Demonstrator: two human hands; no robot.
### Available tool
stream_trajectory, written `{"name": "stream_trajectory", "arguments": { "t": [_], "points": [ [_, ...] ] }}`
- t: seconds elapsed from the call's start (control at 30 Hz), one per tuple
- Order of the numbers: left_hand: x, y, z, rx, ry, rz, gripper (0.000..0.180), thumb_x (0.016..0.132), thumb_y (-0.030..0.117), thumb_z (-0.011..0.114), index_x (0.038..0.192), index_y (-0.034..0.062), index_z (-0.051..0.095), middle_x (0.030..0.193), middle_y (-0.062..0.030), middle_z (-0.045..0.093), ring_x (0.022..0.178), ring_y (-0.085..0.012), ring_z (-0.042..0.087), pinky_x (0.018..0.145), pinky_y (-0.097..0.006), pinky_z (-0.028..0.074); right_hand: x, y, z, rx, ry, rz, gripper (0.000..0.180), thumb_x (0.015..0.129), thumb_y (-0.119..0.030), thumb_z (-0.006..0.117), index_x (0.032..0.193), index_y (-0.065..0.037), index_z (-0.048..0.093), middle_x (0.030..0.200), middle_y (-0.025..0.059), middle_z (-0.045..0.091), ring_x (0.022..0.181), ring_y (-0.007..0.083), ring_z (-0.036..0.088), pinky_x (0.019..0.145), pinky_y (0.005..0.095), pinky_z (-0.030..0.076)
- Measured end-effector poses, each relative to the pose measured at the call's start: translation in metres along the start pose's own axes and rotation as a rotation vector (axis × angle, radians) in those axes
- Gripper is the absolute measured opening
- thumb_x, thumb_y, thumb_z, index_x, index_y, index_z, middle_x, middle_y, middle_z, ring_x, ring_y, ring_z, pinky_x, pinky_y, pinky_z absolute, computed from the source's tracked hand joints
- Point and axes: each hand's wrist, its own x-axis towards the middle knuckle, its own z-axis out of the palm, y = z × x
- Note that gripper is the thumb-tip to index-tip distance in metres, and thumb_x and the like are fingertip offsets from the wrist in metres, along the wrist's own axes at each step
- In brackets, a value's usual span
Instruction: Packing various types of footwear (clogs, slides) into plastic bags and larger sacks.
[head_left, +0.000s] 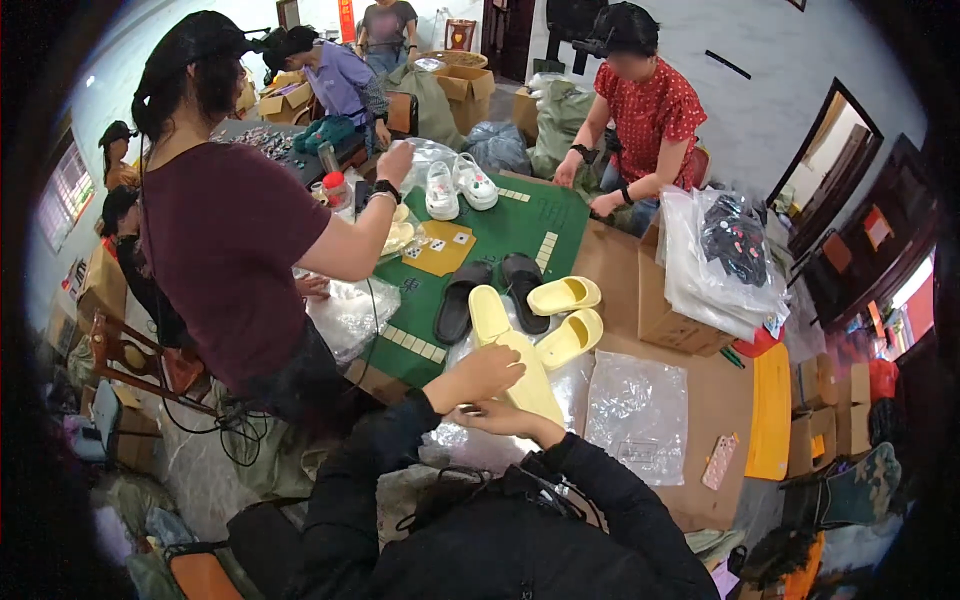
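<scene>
Both black-sleeved forearms bent inward, left hand point(487, 374) curled palm-down just above the right hand point(497, 418)

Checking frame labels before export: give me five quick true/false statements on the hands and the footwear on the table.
1. Both hands are on a pale yellow slipper. True: the left hand lies on top of it and the right hand is at its near end.
2. The black slippers sit on bare cardboard. False: they lie on the green mat.
3. Two yellow clogs lie to the right of the black slippers. True.
4. The white shoes are at the near edge of the table. False: they stand at the far side of the mat.
5. The clear plastic bag covers the black slippers. False: it lies flat on the cardboard, right of the hands.
</scene>
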Motion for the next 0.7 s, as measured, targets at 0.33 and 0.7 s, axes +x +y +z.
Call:
{"name": "stream_trajectory", "arguments": {
  "t": [0.33, 0.7],
  "points": [
    [-0.146, 0.032, 0.096, -0.164, -0.517, -0.423, 0.043, 0.075, 0.017, 0.057, 0.117, 0.0112, 0.052, 0.114, -0.0203, 0.048, 0.104, -0.0342, 0.047, 0.087, -0.043, 0.039, -0.012, 0.155, 0.008, -0.788, 0.634, 0.481, 0.096, 0.067, -0.038, 0.07, 0.14, -0.027, 0.009, 0.138, 0.0306, 0.012, 0.12, 0.0527, 0.023, 0.091, 0.0659, 0.023],
    [-0.186, 0.067, 0.175, 0.02, -0.535, -0.503, 0.056, 0.087, 0.013, 0.038, 0.137, 0.0316, 0.022, 0.137, -0.0329, 0.015, 0.122, -0.0529, 0.022, 0.095, -0.054, 0.028, -0.014, 0.165, -0.007, -0.712, 0.969, 0.543, 0.076, 0.07, -0.024, 0.06, 0.135, -0.009, 0.022, 0.113, 0.0362, 0.045, 0.099, 0.0478, 0.049, 0.076, 0.0529, 0.041]
  ]
}}
